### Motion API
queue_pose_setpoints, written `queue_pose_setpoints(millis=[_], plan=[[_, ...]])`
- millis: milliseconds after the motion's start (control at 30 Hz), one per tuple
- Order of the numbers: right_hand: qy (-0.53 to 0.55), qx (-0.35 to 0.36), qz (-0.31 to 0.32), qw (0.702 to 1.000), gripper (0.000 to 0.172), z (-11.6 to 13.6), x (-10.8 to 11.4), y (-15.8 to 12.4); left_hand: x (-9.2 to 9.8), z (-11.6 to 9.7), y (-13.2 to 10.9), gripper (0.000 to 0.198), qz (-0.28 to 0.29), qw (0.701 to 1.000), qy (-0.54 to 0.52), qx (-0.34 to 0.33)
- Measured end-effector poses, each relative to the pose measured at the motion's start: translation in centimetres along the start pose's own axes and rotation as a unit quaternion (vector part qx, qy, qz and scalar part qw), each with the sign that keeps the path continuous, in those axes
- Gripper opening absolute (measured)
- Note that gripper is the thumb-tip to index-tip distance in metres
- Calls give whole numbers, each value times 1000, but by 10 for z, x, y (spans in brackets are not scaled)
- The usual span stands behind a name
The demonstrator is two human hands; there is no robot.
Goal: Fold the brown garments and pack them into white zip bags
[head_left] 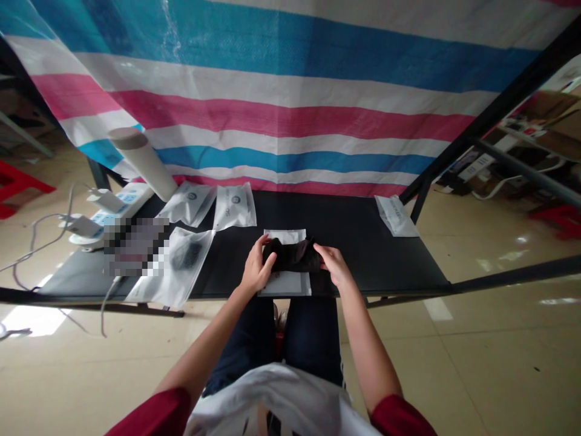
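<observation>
Both hands on a dark cloth at the bench

Left hand (256,269) and right hand (333,264) grip the black cloth (294,255) over a clear bag (285,282) on the bench (363,242)

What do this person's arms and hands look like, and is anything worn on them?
Both hands are bare: no gloves on the left hand or the right hand, and no ring, watch or bracelet shows. The forearms are uncovered. Short dark red sleeves, the left sleeve and the right sleeve, end above the elbows.
</observation>
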State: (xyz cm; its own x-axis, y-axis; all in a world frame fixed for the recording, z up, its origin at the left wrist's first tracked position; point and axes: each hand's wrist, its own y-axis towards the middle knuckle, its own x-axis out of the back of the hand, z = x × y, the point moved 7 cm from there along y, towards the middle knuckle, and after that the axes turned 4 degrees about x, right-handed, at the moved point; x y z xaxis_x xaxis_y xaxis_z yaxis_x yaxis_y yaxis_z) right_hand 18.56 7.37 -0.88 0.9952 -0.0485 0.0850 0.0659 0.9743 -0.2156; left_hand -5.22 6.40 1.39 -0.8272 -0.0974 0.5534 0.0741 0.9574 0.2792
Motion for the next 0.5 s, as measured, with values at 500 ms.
queue_pose_setpoints(millis=[500], plan=[[-148, 75, -22, 986, 57, -22, 24, 17, 24, 29, 9, 59, 83, 969, 231, -1]])
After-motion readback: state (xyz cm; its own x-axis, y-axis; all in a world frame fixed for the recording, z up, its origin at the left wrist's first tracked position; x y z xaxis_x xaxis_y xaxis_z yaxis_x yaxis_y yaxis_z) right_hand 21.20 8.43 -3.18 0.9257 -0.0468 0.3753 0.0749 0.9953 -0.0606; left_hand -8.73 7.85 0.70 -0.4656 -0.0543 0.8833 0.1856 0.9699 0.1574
